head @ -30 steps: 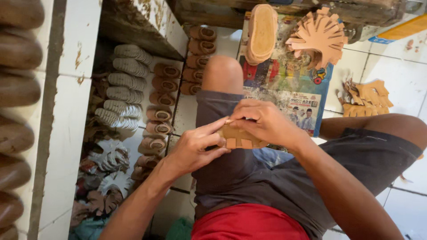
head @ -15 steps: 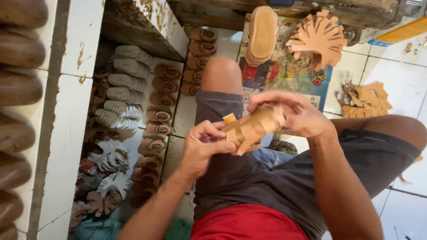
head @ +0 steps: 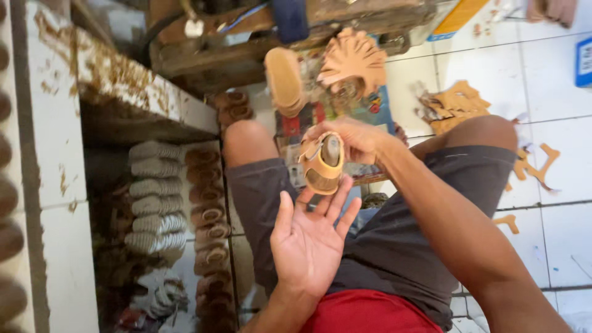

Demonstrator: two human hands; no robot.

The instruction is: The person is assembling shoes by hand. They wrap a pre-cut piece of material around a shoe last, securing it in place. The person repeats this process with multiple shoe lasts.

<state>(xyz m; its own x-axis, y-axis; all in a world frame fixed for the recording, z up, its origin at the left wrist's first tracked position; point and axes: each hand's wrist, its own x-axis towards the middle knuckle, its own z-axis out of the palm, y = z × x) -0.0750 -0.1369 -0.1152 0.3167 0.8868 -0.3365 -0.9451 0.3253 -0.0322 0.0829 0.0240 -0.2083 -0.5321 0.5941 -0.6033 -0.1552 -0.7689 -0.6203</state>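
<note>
Now our right hand [head: 354, 139] grips a small tan sandal [head: 322, 163] over our lap; our left hand [head: 308, 237] lies open, palm up, holding nothing, just nearer.

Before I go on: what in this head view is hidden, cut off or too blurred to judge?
- Small tan leather sandal: far side hidden by right hand.
- Right fingertips: behind the sandal.
- Left hand: open, palm up, its back unseen.
- Rows of brown soles: blurred, shadowed under the shelf.
- Tan leather cut-outs: too small.

rows of soles [head: 154, 197], tan leather cutouts [head: 455, 105]
</note>
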